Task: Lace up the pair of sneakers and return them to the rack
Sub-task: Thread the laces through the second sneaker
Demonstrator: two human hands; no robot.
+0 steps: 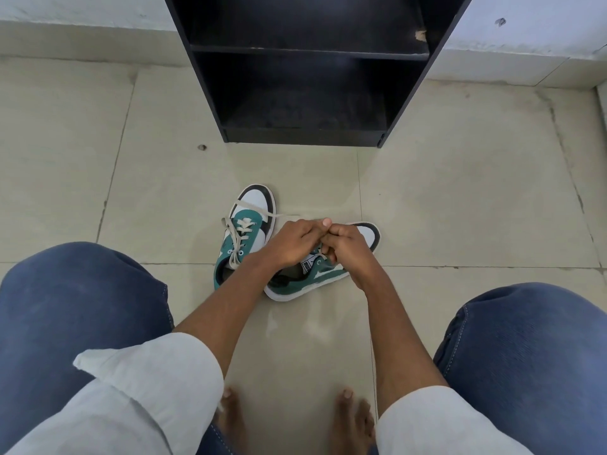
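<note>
Two green, white and black sneakers lie on the tiled floor in front of me. The left sneaker point(244, 236) points away from me, with loose cream laces crossed over its tongue. The right sneaker point(313, 278) lies angled to the right, its toe point(369, 234) showing past my hands. My left hand point(295, 242) and my right hand point(348, 247) meet over the right sneaker, fingers pinched together on its lace point(323, 257). Most of that lace is hidden under my fingers.
A black shoe rack point(305, 136) with bare shelves stands on the floor just beyond the sneakers, against a pale wall. My knees in blue jeans point(75, 307) flank the working spot, and my bare feet point(351, 418) rest below it.
</note>
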